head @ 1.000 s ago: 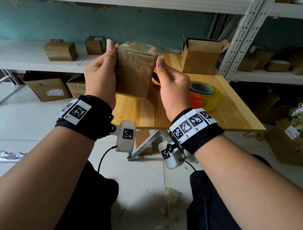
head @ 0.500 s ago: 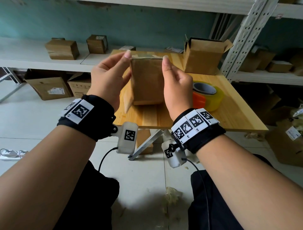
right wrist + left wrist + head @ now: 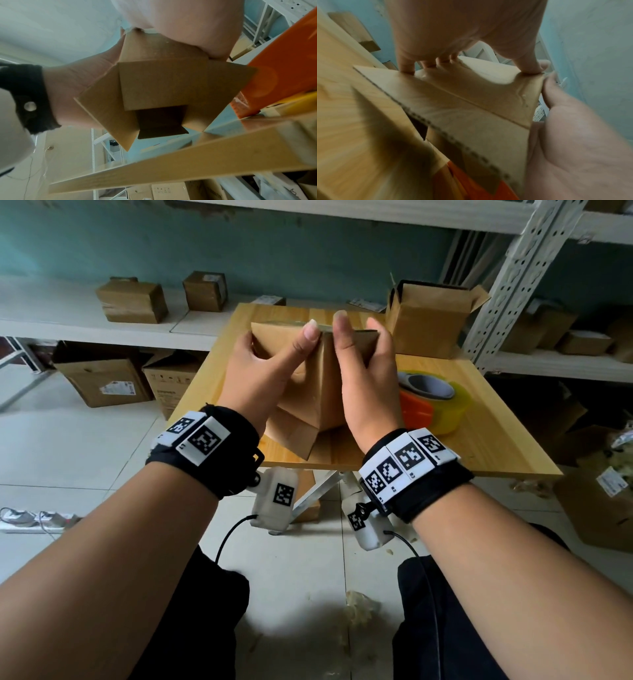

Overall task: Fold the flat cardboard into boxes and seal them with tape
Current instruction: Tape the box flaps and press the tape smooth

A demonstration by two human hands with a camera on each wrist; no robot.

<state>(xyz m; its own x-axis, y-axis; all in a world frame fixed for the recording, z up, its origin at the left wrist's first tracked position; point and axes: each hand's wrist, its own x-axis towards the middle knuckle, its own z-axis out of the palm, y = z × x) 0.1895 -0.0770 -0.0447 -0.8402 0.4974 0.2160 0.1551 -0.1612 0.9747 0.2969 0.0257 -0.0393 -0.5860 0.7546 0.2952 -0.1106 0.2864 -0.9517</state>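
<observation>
One small brown cardboard box [image 3: 317, 385] is held just above the light wooden surface [image 3: 493, 440], between two hands. The left hand [image 3: 263, 374] grips its left side, thumb on the upper front corner, fingers behind. The right hand [image 3: 366, 381] clasps the right side, thumb at the same taped top edge. Its bottom flaps [image 3: 154, 94] hang partly unfolded. One orange-cored roll of clear tape [image 3: 431, 402] lies just beside it, and one open-topped cardboard box [image 3: 428, 323] stands at the far edge.
</observation>
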